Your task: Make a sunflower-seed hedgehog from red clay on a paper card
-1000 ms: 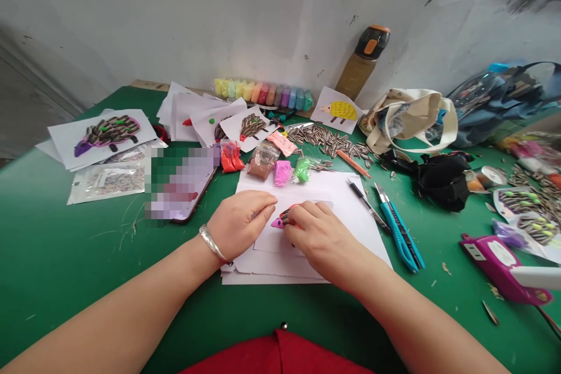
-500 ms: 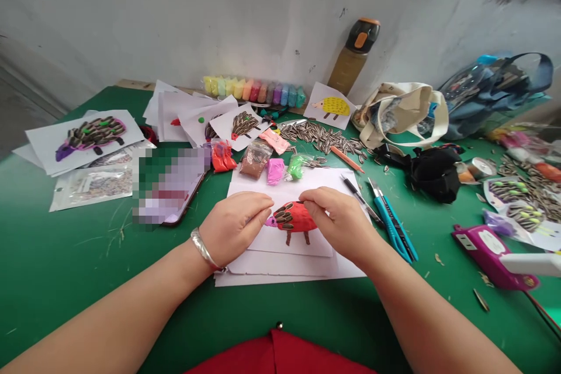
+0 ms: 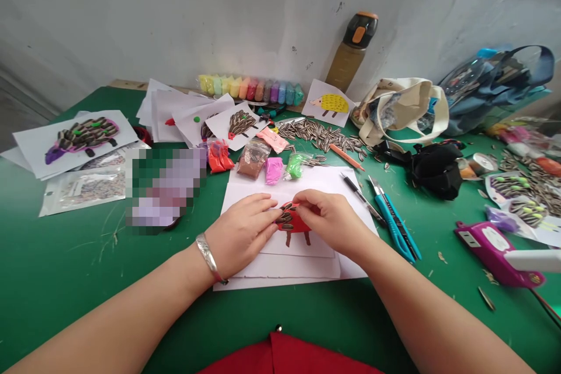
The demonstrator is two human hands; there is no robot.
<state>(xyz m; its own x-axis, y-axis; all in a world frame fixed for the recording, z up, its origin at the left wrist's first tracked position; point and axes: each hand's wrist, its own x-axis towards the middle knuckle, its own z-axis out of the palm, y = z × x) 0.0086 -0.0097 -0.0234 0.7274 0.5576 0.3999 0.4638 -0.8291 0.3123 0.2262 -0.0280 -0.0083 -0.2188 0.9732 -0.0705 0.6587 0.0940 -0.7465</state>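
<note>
Centrally, both hands, left (image 3: pixel 240 232) and right (image 3: pixel 332 219), rest fingers curled, pinching seeds against the red clay hedgehog (image 3: pixel 293 219).

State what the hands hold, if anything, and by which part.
Neither hand lifts anything. Left hand and right hand press fingertips on the red clay hedgehog from either side; any seed pinched between the fingers cannot be told.

From my seat I saw both forearms bare to the elbow, no sleeves. The left hand (image 3: pixel 239 234) wore a silver bangle (image 3: pixel 209 255) at the wrist; the right hand (image 3: pixel 335 222) wore nothing. Below the bangle, a red garment (image 3: pixel 287 356) with a small dark stud showed.
</note>
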